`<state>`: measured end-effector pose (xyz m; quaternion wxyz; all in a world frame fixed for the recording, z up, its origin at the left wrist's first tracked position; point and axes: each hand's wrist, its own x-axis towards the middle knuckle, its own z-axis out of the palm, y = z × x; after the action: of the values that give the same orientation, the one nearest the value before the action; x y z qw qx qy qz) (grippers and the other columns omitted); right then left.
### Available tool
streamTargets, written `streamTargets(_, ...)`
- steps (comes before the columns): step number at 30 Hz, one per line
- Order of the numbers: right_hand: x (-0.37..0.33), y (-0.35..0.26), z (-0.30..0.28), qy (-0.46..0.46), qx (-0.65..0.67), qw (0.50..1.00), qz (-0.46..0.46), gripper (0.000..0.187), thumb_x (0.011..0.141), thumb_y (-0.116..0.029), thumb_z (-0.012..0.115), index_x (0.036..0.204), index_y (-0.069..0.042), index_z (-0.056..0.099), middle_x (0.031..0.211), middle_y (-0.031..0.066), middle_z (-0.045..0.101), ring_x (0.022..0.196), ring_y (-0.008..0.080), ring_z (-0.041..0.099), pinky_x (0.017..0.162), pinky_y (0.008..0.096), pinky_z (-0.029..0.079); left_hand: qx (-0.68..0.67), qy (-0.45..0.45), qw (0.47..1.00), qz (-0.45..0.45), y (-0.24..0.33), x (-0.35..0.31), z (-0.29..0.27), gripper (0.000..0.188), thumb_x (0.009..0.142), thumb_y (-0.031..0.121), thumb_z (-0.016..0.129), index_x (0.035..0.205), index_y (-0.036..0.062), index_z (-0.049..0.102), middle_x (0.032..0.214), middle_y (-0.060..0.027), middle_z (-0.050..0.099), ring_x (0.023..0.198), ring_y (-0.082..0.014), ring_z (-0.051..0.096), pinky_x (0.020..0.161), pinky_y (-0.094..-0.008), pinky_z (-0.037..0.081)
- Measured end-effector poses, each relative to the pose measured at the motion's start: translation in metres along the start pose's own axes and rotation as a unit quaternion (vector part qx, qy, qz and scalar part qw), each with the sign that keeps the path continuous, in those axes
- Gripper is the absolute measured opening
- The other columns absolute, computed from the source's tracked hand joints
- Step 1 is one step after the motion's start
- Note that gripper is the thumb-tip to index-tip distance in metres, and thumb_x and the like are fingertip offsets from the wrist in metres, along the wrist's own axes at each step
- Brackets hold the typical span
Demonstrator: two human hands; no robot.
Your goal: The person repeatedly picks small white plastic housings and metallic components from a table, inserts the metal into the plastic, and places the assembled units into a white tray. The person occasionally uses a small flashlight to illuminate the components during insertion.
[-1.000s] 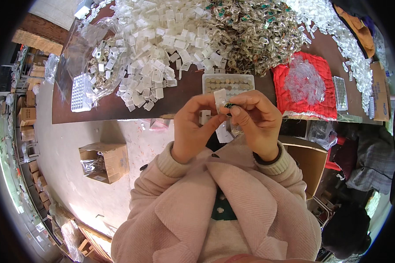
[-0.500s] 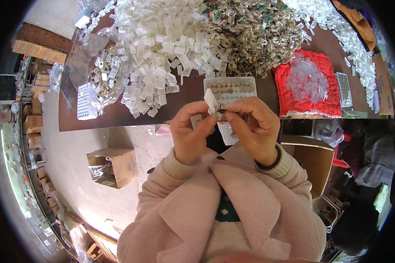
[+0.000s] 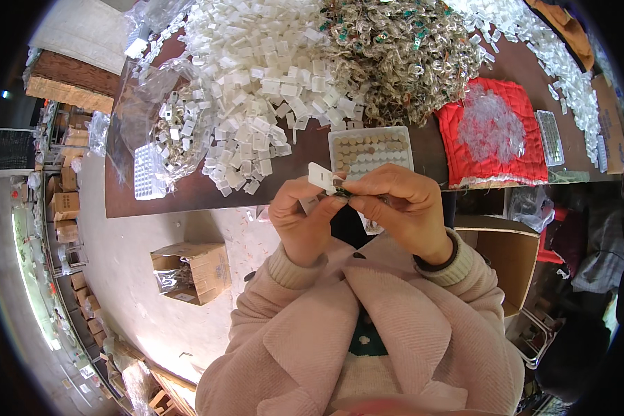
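Close to the table's front edge, my hands meet over a white plastic housing (image 3: pixel 321 176). My left hand (image 3: pixel 297 216) pinches this small flat piece between thumb and fingers, and it sticks up tilted. My right hand (image 3: pixel 408 211) is closed at its lower end, thumb and forefinger pinching a tiny dark green part (image 3: pixel 340 192), perhaps with thin wires. Its exact form is too small to make out. Another white piece (image 3: pixel 309 204) shows by my left palm. Just beyond my hands lies a clear tray (image 3: pixel 410 149) with rows of tan and whitish round pieces.
A heap of white plastic housings (image 3: pixel 256 90) and a tangled pile of clear and green parts (image 3: pixel 402 62) cover the table's far side. On the right lies a red cloth (image 3: pixel 457 149) under clear plastic bits. An open cardboard box (image 3: pixel 211 274) stands on the floor at left.
The white housing has tipped over to the left and sits lower between my fingers. The whole view has shifted slightly, so the table appears further right and lower.
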<state>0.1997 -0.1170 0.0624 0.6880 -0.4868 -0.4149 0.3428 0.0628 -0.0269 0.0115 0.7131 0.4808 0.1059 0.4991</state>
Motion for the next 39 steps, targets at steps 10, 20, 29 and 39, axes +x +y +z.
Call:
streamTargets(10, -0.002, -0.001, 0.007, 0.019, -0.127, 0.992, -0.014, 0.031, 0.081, 0.009, 0.070, 0.110, -0.001, 0.070, 0.093, 0.0093, 0.071, 0.082, 0.0139, 0.068, 0.072, 0.0249, 0.053, 0.053, 0.058, 0.997, -0.017, 0.000, -0.002, 0.010, 0.023, 0.089, -0.004, 0.068, 0.107, 0.0015, 0.055, 0.110, -0.0200, 0.069, 0.098, -0.0210, 0.067, 0.086, -0.0329, 0.056)
streamTargets(20, -0.003, -0.006, 0.008, 0.041, -0.134, 0.990, -0.017, 0.024, 0.084, 0.013, 0.065, 0.100, -0.001, 0.055, 0.097, 0.0061, 0.062, 0.084, 0.0094, 0.058, 0.077, 0.0238, 0.048, 0.037, 0.029, 0.999, 0.027, -0.001, -0.001, 0.013, 0.025, 0.088, -0.007, 0.069, 0.108, 0.0004, 0.056, 0.110, -0.0191, 0.069, 0.103, -0.0206, 0.067, 0.090, -0.0326, 0.054)
streamTargets(29, -0.008, 0.020, 0.017, 0.035, 0.178, 0.974, 0.134, 0.024, 0.088, 0.006, 0.070, 0.100, -0.004, 0.052, 0.093, 0.0029, 0.062, 0.085, 0.0096, 0.064, 0.070, 0.0230, 0.053, -0.087, 0.094, 0.986, -0.102, 0.006, -0.004, 0.014, 0.021, 0.094, 0.010, 0.067, 0.109, 0.0075, 0.051, 0.110, -0.0185, 0.067, 0.089, -0.0177, 0.067, 0.075, -0.0279, 0.055)
streamTargets(39, -0.001, 0.031, -0.037, 0.105, -0.388, 0.915, -0.036, 0.017, 0.085, 0.004, 0.070, 0.101, -0.002, 0.072, 0.093, 0.0095, 0.070, 0.080, 0.0188, 0.067, 0.069, 0.0287, 0.053, -0.058, 0.140, 0.974, -0.167, 0.012, -0.004, -0.036, 0.016, 0.099, 0.008, 0.059, 0.114, 0.0067, 0.054, 0.108, -0.0174, 0.069, 0.070, -0.0080, 0.064, 0.041, -0.0151, 0.029)
